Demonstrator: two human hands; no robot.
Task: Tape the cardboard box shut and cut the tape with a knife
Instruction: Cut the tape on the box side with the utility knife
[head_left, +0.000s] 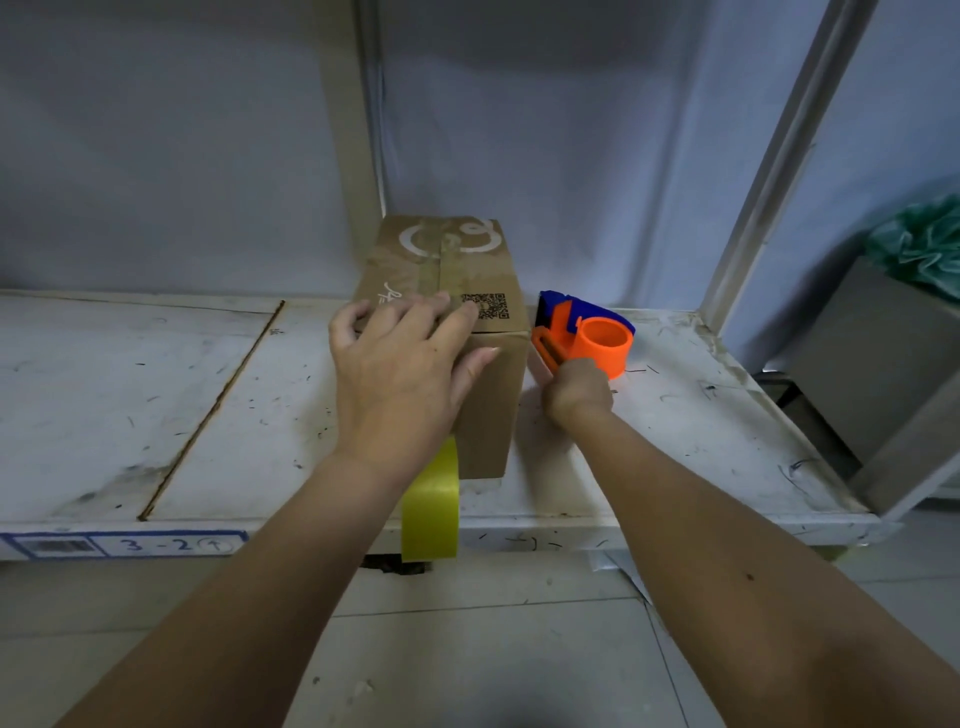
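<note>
A brown cardboard box (467, 270) with a QR code and white print stands on the white shelf (208, 415), its flaps down. My left hand (400, 364) lies flat over the box's near top edge, fingers spread. A strip of yellow tape (431, 504) hangs from under that hand, down the box's front and past the shelf edge. To the right of the box, my right hand (576, 389) is closed around the handle of an orange and blue tape dispenser (587, 332) that rests on the shelf. No knife is visible.
A metal shelf upright (779, 156) rises at the right. Beyond it stands a grey bin (872, 364) with green plastic (919, 244) on top. A label reading 3-2 (130, 545) marks the shelf's front edge. Another upright stands behind the box.
</note>
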